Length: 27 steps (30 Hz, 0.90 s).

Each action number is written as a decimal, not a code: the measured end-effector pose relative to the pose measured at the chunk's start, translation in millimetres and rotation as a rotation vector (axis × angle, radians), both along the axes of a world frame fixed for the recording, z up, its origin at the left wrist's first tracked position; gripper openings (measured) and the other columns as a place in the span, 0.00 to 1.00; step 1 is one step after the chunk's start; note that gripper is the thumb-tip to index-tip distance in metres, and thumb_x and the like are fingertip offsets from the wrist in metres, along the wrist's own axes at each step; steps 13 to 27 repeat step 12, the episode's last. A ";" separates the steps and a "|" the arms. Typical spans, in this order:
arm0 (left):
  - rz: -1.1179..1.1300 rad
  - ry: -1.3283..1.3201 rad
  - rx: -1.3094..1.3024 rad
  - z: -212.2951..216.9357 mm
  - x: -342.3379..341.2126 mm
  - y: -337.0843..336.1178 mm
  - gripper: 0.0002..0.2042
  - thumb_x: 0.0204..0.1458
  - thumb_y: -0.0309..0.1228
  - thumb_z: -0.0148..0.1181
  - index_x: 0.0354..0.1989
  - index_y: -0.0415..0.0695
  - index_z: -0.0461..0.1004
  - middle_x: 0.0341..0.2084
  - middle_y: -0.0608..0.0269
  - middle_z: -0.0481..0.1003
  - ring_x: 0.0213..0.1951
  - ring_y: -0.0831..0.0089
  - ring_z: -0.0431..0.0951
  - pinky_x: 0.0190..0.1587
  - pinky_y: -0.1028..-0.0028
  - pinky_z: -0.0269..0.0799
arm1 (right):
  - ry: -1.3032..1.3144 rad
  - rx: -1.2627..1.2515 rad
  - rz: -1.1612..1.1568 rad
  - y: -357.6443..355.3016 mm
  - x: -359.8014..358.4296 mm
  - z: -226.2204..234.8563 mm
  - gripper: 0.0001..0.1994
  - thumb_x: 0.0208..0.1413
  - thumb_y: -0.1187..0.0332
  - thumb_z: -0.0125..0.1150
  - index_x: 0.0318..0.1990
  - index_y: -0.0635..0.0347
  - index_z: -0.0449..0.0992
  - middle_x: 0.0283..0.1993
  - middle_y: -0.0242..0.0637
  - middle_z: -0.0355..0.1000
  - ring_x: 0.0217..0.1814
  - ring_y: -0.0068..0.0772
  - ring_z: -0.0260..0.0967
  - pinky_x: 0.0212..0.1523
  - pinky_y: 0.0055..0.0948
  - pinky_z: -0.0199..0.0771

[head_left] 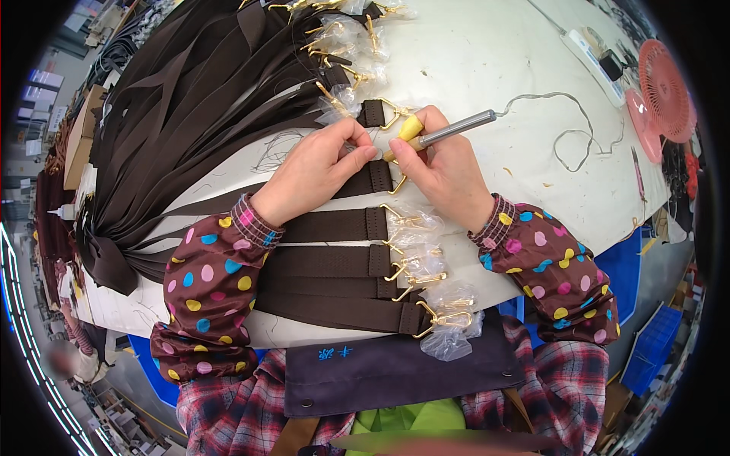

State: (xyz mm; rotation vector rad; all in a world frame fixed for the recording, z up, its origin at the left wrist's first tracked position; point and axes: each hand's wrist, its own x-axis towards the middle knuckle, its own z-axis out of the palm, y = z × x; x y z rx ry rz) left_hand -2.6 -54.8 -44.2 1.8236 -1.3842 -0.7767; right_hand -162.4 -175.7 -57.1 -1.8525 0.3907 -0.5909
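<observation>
My right hand (449,171) grips a pen-shaped electric tool (460,128), like a soldering iron, with a silver barrel and a cord trailing off to the right. Something yellow (411,128) sits at its fingertips; whether it is a finger cover or part of the tool I cannot tell. The tool's lower end points toward a dark brown strap (379,175) with a stitched end. Close beside it, my left hand (315,171) is closed in a pinch over the strap, and what lies between its fingertips is too small to make out. A gold metal hook (397,114) shows just beyond the fingers.
More brown straps (327,226) fan across the pale table (487,68), their gold hooks wrapped in clear plastic (449,342). A large strap bundle (190,83) lies at the left. Loose threads (280,150), a power strip (593,64) and a pink fan (663,91) are also there.
</observation>
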 end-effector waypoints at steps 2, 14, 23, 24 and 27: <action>0.022 0.010 0.035 3.3 -1.2 0.7 0.09 0.56 0.33 0.56 0.35 0.40 0.69 0.20 0.60 0.69 0.22 0.70 0.68 0.26 0.70 0.63 | -0.001 0.007 -0.004 0.0 0.1 -1.6 0.10 0.55 0.69 0.59 0.35 0.61 0.63 0.24 0.36 0.69 0.22 0.25 0.67 0.24 0.25 0.65; -0.039 -0.556 0.096 39.0 9.1 49.3 0.12 0.52 0.35 0.61 0.41 0.47 0.68 0.40 0.61 0.70 0.40 0.60 0.74 0.39 0.67 0.70 | -0.039 -0.578 0.157 -32.7 -31.9 -13.4 0.14 0.60 0.67 0.57 0.53 0.55 0.70 0.37 0.34 0.74 0.34 0.31 0.71 0.40 0.23 0.70; -0.039 -0.556 0.096 39.0 9.1 49.3 0.12 0.52 0.35 0.61 0.41 0.47 0.68 0.40 0.61 0.70 0.40 0.60 0.74 0.39 0.67 0.70 | -0.039 -0.578 0.157 -32.7 -31.9 -13.4 0.14 0.60 0.67 0.57 0.53 0.55 0.70 0.37 0.34 0.74 0.34 0.31 0.71 0.40 0.23 0.70; -0.039 -0.556 0.096 39.0 9.1 49.3 0.12 0.52 0.35 0.61 0.41 0.47 0.68 0.40 0.61 0.70 0.40 0.60 0.74 0.39 0.67 0.70 | -0.039 -0.578 0.157 -32.7 -31.9 -13.4 0.14 0.60 0.67 0.57 0.53 0.55 0.70 0.37 0.34 0.74 0.34 0.31 0.71 0.40 0.23 0.70; -0.039 -0.556 0.096 39.0 9.1 49.3 0.12 0.52 0.35 0.61 0.41 0.47 0.68 0.40 0.61 0.70 0.40 0.60 0.74 0.39 0.67 0.70 | -0.039 -0.578 0.157 -32.7 -31.9 -13.4 0.14 0.60 0.67 0.57 0.53 0.55 0.70 0.37 0.34 0.74 0.34 0.31 0.71 0.40 0.23 0.70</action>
